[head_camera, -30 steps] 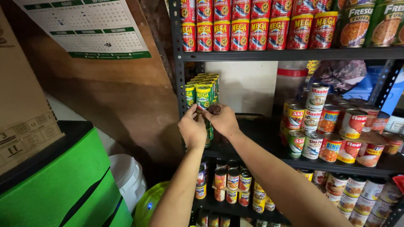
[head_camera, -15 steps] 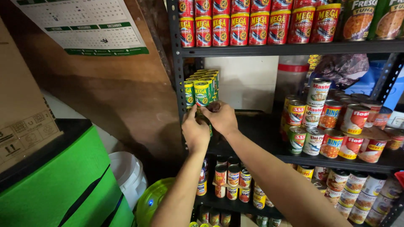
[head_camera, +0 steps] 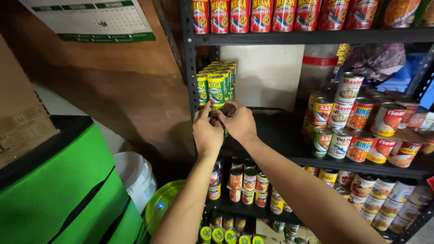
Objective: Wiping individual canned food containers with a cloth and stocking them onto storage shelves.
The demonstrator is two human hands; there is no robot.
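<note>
While both hands meet at the shelf's front edge (head_camera: 289, 156), the left hand (head_camera: 207, 131) and right hand (head_camera: 239, 123) pinch one upright green can (head_camera: 217, 108) between them, directly beneath the stacked green cans (head_camera: 216, 86), neither hand nearer.

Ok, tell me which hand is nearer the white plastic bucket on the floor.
Left. The left hand is at the stack of green-labelled cans, on the side toward the white plastic bucket; the right hand is beside it, farther away.

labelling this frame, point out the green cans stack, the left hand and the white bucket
green cans stack (head_camera: 217, 86), head view, front can's label
left hand (head_camera: 207, 132), head view, back of hand
white bucket (head_camera: 135, 174), head view, lid
</note>
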